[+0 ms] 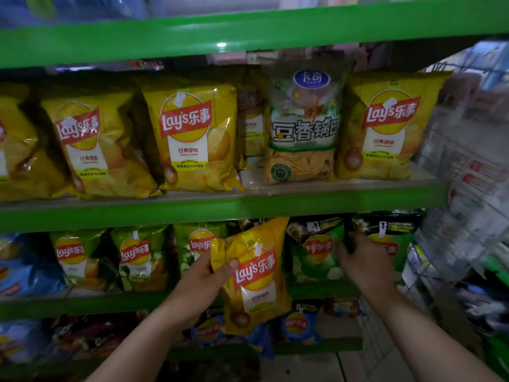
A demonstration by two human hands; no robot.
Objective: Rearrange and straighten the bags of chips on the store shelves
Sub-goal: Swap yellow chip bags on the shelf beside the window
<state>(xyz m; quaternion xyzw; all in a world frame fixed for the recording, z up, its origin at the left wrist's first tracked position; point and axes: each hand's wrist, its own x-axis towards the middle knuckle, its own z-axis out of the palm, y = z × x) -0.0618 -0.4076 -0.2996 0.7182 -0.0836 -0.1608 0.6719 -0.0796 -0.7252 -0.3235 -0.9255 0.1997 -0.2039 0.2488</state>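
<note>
My left hand point(203, 282) grips the upper left edge of a yellow Lay's bag point(256, 277), held tilted in front of the middle shelf. My right hand point(363, 263) reaches between two green Lay's bags, one on the left point(316, 252) and one on the right point(391, 235), with its fingers curled at the dark gap between them; what they hold is unclear. On the upper shelf stand several yellow Lay's bags, two of them side by side point(192, 139) point(91, 144) and a third point(385, 128) at the right. A green and orange snack bag point(303, 128) stands between them.
Green shelf edges point(220, 208) run across the view. Lime-green Lay's bags point(137, 257) and a blue bag point(22, 266) fill the middle shelf's left side. Blue bags point(300, 323) sit on the bottom shelf. A wire rack point(468, 188) with wrapped goods juts out at the right.
</note>
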